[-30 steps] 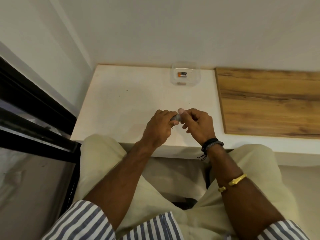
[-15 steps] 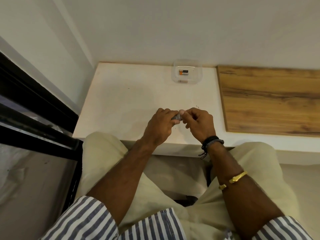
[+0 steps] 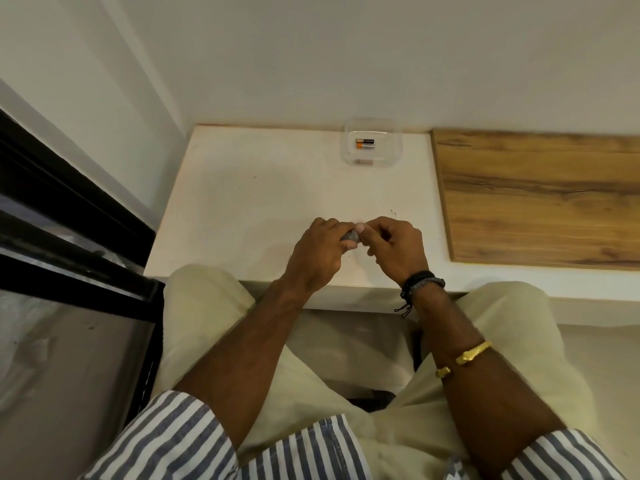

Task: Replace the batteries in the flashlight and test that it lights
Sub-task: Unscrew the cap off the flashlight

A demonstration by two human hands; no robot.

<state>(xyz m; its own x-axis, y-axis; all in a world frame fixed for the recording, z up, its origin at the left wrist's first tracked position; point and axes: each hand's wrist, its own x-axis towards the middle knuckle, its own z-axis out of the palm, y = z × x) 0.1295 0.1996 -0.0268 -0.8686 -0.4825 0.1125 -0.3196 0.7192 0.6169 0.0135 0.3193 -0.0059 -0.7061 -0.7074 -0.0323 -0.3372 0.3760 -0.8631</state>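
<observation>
Flashlight (image 3: 350, 236) sits at frame centre, mostly buried in my left hand (image 3: 318, 251), whose fingers wrap its grey body. My right hand (image 3: 398, 247) pinches the exposed end. I judge the end cap is being worked. The small end piece could slip from that pinch and roll off the near edge of the white table (image 3: 249, 202), or a skewed twist could cross the threads. Batteries (image 3: 364, 143) lie in the clear tub (image 3: 394, 155) at upper centre, well apart from both hands.
</observation>
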